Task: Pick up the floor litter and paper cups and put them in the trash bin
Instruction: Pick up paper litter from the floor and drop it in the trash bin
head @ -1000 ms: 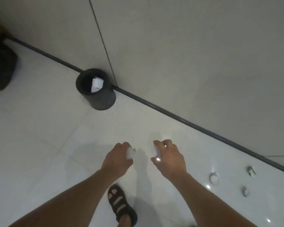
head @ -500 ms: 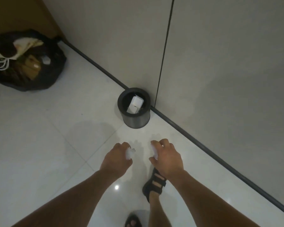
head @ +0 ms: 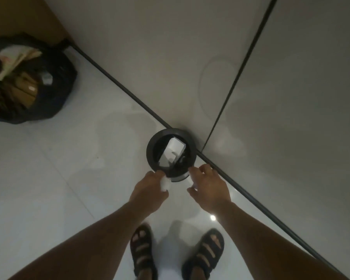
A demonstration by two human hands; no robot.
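A small round black trash bin [head: 153,146] stands on the white floor against the wall, with a white crumpled paper cup [head: 173,151] lying inside it. My left hand [head: 150,190] grips a white crumpled piece of litter [head: 165,183] just below the bin's near rim. My right hand [head: 209,188] holds a pale piece of litter [head: 191,181] between curled fingers and thumb, right of the bin's near edge. Most of that piece is hidden by my fingers.
A full black rubbish bag [head: 55,91] with paper and cardboard sits on the floor at the far left. A grey wall with a dark skirting strip [head: 113,79] runs diagonally behind the bin. My two sandalled feet [head: 142,253] stand below my hands.
I have walked up to the bin, which now lies directly under my hands. Both hands still hold their litter and have reached the bin's near rim. The loose cups on the floor have left view.
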